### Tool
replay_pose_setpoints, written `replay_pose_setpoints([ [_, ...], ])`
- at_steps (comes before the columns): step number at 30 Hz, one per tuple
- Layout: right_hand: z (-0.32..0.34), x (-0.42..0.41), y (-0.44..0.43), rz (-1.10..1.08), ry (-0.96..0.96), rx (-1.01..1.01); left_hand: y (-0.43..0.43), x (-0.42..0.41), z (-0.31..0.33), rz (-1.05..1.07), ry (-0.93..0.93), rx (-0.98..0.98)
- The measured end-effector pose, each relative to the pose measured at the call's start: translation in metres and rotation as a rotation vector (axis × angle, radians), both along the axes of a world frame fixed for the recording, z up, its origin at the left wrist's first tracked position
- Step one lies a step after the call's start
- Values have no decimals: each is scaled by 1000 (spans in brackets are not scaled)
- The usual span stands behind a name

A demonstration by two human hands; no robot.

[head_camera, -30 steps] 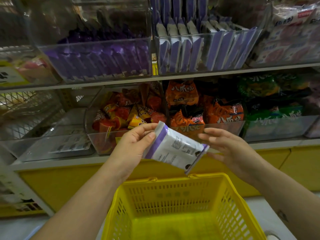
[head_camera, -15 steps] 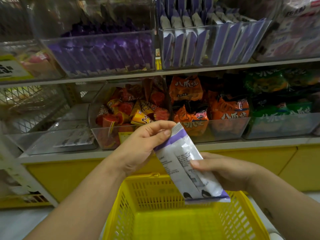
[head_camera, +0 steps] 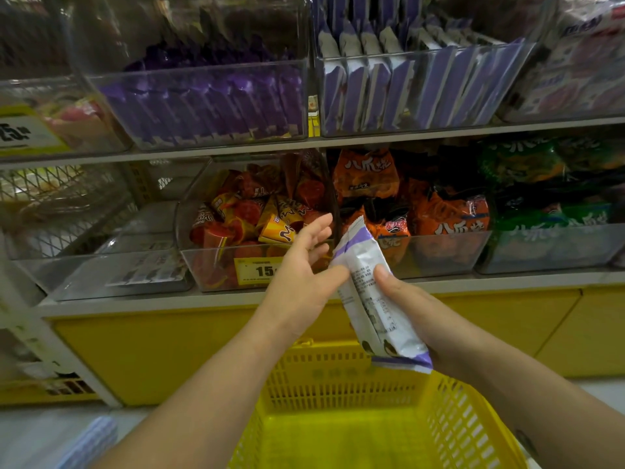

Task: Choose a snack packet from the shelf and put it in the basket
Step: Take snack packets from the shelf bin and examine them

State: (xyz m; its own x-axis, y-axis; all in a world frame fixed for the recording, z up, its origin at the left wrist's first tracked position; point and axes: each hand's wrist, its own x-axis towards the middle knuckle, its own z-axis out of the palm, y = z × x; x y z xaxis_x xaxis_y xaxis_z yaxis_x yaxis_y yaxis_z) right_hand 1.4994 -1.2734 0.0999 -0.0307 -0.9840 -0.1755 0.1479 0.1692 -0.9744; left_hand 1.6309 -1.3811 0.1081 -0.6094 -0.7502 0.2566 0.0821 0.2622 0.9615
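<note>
Snack packet point(head_camera: 368, 292): white and purple, held tilted above the yellow basket point(head_camera: 338, 377), before the shelf point(head_camera: 203, 301).
Right hand point(head_camera: 416, 313): grips the packet's lower half, thumb across its front.
Left hand point(head_camera: 301, 275): fingers point(head_camera: 316, 229) spread loose; thumb seemingly touches the packet's edge.

basket point(head_camera: 338, 384): open on top, wide way in | shelf point(head_camera: 203, 299): just behind its far rim | clear bins point(head_camera: 439, 252): front walls block low reach

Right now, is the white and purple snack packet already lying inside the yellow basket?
No, the right hand grips the white and purple snack packet in the air above the yellow basket.
</note>
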Motion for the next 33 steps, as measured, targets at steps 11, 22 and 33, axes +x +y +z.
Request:
replay_pose_setpoints([
  [11,2,4,-1,-52,193,-125,6,-5,-12,-87,10,41],
  [22,0,-1,-1,-80,107,-100,-4,-5,-12,-39,105,238],
  [33,3,-8,2,-71,44,-7,2,-6,-27,-241,-2,46],
])
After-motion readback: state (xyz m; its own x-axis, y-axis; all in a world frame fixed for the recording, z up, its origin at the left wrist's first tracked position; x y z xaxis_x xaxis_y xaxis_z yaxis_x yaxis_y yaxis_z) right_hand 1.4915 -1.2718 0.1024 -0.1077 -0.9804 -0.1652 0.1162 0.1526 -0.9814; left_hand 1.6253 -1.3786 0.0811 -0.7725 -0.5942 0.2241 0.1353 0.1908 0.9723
